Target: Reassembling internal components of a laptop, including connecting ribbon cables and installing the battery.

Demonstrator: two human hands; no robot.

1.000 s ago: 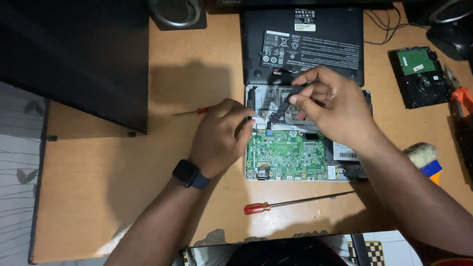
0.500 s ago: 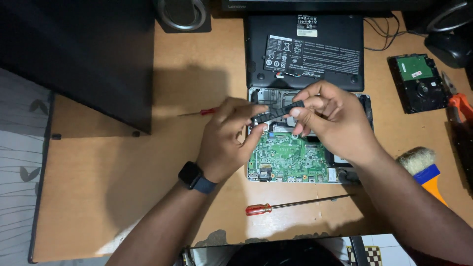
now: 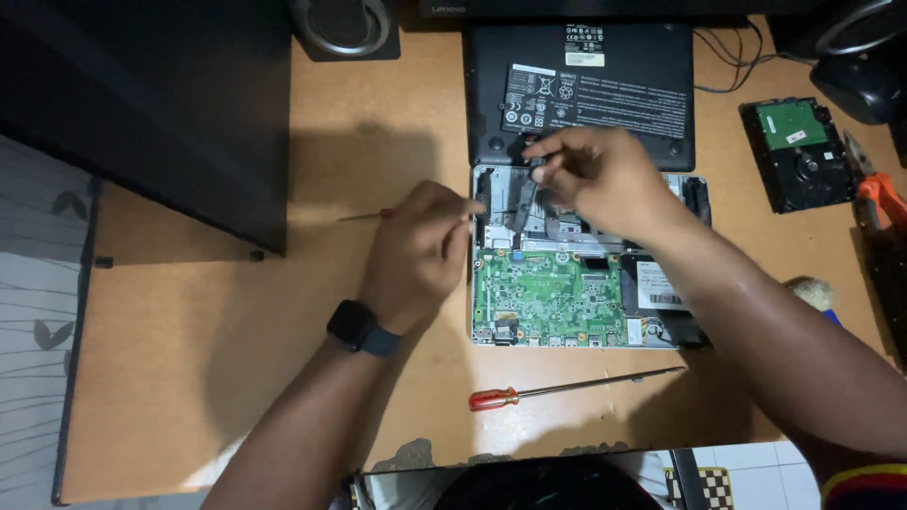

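Observation:
An opened laptop base lies on the wooden desk, its green circuit board bare. My right hand hovers over the upper part of the base, fingers pinched on a black flat strip that hangs down toward the metal frame. My left hand, with a dark smartwatch on the wrist, rests at the base's left edge, fingers curled and fingertips against the frame. Whether it holds anything is hidden. A small red-handled screwdriver lies just behind the left hand.
A black laptop panel with labels sits behind the base. A long red-handled screwdriver lies in front. A bare hard drive, orange-handled pliers and a brush are at the right, a speaker and a dark slab at the left.
Both hands held the black strip above the board half a second ago. Now only the right hand has it, shifted up. The left hand has dropped to the base's left edge.

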